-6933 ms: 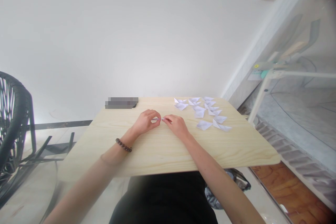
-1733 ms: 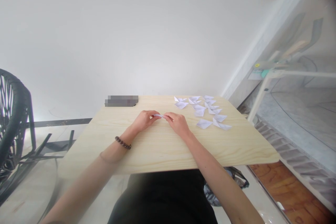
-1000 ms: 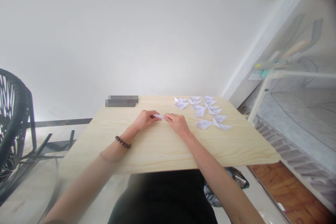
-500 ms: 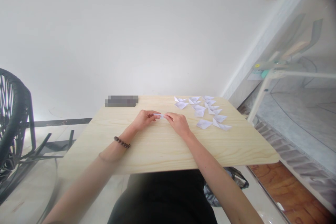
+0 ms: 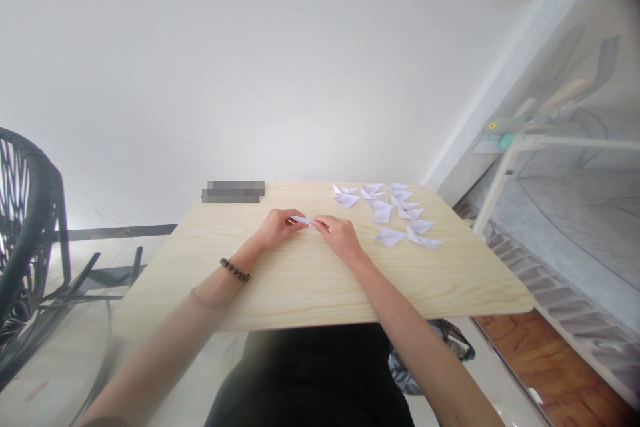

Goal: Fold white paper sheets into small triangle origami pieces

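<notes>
Between my hands is a small piece of folded white paper (image 5: 303, 219), held just above the table or resting on it; I cannot tell which. My left hand (image 5: 277, 228) pinches its left end between thumb and fingers, a dark beaded bracelet (image 5: 235, 270) on the wrist. The right end is pinched by my right hand (image 5: 339, 235). My fingers cover much of the paper. To the right of my right hand lie several folded white paper shapes (image 5: 391, 236) with pointed ends, like small boats, in loose rows.
The pale wooden table (image 5: 300, 293) stands against a white wall. A pixelated dark patch (image 5: 233, 193) covers something at its back left. A dark woven chair (image 5: 30, 213) is on the left, a white metal frame (image 5: 500, 187) on the right. A bag (image 5: 405, 370) shows below the table.
The paper between my fingers is tilted slightly differently and shows more of its surface. My left fingers have shifted a little on it. The view has moved very slightly.
</notes>
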`<state>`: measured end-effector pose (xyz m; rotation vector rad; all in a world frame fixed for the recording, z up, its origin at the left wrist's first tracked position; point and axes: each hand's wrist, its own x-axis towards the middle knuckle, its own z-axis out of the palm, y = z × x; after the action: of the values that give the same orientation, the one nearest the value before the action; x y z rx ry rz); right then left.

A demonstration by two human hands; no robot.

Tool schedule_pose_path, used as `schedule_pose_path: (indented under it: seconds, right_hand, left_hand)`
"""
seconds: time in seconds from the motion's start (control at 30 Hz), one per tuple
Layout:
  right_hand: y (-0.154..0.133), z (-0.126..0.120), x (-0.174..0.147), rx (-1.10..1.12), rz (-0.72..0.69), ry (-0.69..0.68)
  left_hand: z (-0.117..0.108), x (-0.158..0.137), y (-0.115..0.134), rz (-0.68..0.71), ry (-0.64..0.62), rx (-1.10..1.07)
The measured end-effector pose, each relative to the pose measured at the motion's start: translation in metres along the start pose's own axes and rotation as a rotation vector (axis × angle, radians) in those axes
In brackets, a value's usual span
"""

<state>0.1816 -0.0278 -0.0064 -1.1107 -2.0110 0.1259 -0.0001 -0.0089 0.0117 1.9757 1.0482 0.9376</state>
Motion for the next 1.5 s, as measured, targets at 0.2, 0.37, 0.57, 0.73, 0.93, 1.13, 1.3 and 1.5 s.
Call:
schedule_pose_path:
  seconds: [0.2,0.37,0.57,0.73,0.93,1.13,1.3,1.5]
  right_hand:
    - [-0.001,-0.001,0.0,-0.057,0.003,0.115]
    - [-0.006,-0.004,0.0,-0.077,-0.012,0.076]
    - [-0.011,-0.005,-0.001,-0.01,0.012,0.012]
    - [-0.01,-0.004,-0.002,0.027,0.038,-0.013]
    - [-0.011,-0.006,-0.001,0.114,0.056,-0.019]
    - [-0.012,-0.007,-0.001,0.141,0.066,-0.024]
    - [-0.011,-0.006,-0.001,0.136,0.047,-0.032]
    - [-0.011,-0.007,-0.001,0.084,0.031,-0.043]
  left_hand:
    - [0.003,0.0,0.001,-0.118,0.008,-0.246]
    - [0.006,0.001,0.004,-0.129,-0.021,-0.374]
    - [0.006,0.0,0.008,-0.105,-0.07,-0.427]
    - [0.007,-0.001,0.01,-0.103,-0.068,-0.413]
    - [0.006,-0.002,0.014,-0.108,-0.089,-0.465]
    - [0.005,-0.002,0.016,-0.112,-0.107,-0.447]
    - [0.004,-0.002,0.017,-0.104,-0.122,-0.451]
    - [0.004,-0.002,0.013,-0.105,-0.144,-0.433]
